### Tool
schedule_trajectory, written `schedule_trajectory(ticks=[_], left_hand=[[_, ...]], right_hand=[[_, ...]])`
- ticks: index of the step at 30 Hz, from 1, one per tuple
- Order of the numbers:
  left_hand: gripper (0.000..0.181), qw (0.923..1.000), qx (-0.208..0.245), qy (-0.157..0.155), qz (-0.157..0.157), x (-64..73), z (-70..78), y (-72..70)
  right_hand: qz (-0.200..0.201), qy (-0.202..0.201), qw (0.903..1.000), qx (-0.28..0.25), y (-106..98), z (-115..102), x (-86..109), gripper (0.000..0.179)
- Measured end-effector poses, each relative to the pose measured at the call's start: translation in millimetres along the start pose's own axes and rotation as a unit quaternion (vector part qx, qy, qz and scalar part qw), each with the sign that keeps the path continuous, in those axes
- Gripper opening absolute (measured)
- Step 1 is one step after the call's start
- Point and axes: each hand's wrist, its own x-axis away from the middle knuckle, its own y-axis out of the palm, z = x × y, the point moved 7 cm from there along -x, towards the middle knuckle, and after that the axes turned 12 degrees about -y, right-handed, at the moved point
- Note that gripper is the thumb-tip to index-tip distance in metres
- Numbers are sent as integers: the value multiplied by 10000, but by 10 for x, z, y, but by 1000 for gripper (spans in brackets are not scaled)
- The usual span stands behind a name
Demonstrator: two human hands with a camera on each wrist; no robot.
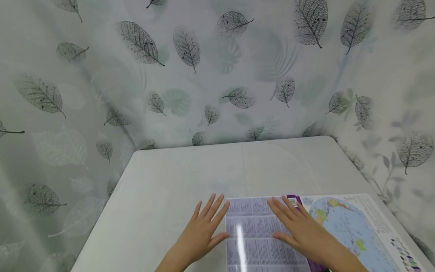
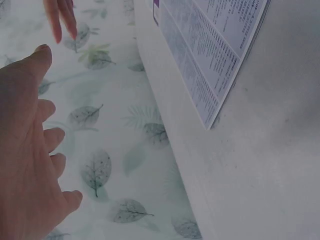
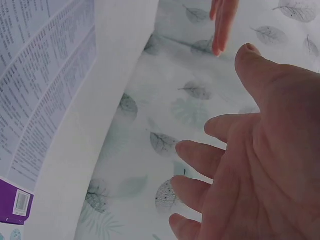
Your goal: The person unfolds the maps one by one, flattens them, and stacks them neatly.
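Both hands hover palm down with fingers spread and hold nothing. In the head view my left hand (image 1: 200, 230) is just left of a glossy printed sheet (image 1: 251, 226) covered in rows of small text, its thumb tip at the sheet's left edge. My right hand (image 1: 302, 234) overlaps the sheet's right part and its purple strip with a barcode (image 1: 292, 201). Right of that strip lies a map (image 1: 350, 226) with blue sea and coloured land. Both wrist views show the palms raised above the table, the text sheet (image 2: 205, 50) lying flat.
A white-covered table (image 1: 176, 177) carries the sheet and map near its front right. Hanging cloth (image 1: 217, 83) with a leaf print encloses the table at the back and both sides. A bright light reflection runs down the text sheet.
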Motion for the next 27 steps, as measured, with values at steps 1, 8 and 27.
schedule_trajectory(ticks=[1,8,27], left_hand=[[75,10000,-10,5,-28,-1,2,11],[76,9998,-41,2,-195,-18,2,59],[74,9992,-81,-221,-326,29,-63,18]], right_hand=[[-9,-11,10000,15,5,-2,2,75],[51,-228,9991,348,14,-25,9,73],[-22,-206,9997,139,50,-69,-33,73]])
